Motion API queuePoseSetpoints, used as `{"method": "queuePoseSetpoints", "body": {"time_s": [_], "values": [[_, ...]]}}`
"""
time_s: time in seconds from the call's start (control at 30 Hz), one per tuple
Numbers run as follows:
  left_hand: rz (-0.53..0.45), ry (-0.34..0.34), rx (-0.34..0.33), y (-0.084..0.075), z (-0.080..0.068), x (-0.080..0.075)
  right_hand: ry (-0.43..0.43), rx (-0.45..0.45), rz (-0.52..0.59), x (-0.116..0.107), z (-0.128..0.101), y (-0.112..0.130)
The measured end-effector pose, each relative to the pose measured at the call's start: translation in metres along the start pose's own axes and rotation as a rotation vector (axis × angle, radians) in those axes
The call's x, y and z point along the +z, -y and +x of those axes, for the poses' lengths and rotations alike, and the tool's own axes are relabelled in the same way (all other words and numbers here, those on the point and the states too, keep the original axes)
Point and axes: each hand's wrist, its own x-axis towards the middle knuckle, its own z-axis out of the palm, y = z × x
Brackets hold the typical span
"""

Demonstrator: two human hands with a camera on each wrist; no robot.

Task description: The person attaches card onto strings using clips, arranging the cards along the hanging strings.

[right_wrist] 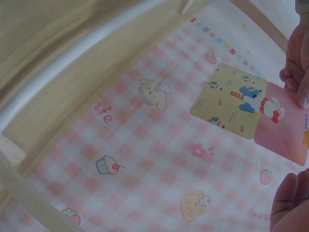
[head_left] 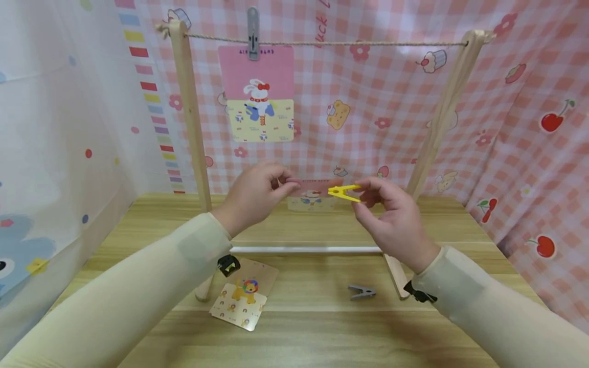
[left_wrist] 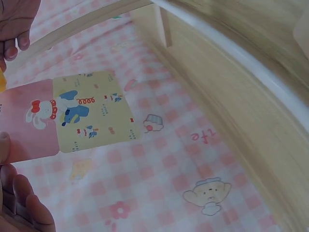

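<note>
My left hand (head_left: 286, 185) pinches the left edge of a pink and yellow rabbit card (head_left: 316, 194), held flat and low between the rack posts. My right hand (head_left: 363, 197) pinches a yellow clothespin (head_left: 342, 191), whose jaws point left at the card's right edge. The left wrist view shows the card (left_wrist: 72, 116) face-on against the checked backdrop, with my left fingers (left_wrist: 19, 203) below it. In the right wrist view the card (right_wrist: 246, 108) hangs between fingers (right_wrist: 297, 58) of my left hand and my right thumb (right_wrist: 289, 203).
A matching rabbit card (head_left: 256, 94) hangs from the rope (head_left: 368, 44) by a grey clothespin (head_left: 252, 25). The wooden rack (head_left: 190, 117) stands on the wooden table (head_left: 322, 327). A lion card (head_left: 244, 294) and a grey clothespin (head_left: 362, 292) lie in front.
</note>
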Motion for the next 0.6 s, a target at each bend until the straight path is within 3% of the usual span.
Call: {"method": "queuePoseSetpoints", "body": {"time_s": [0.6], "values": [[-0.016,-0.081,0.072,-0.015,0.013,-0.012,-0.021,0.021,0.020,-0.010,0.018,0.008]]}}
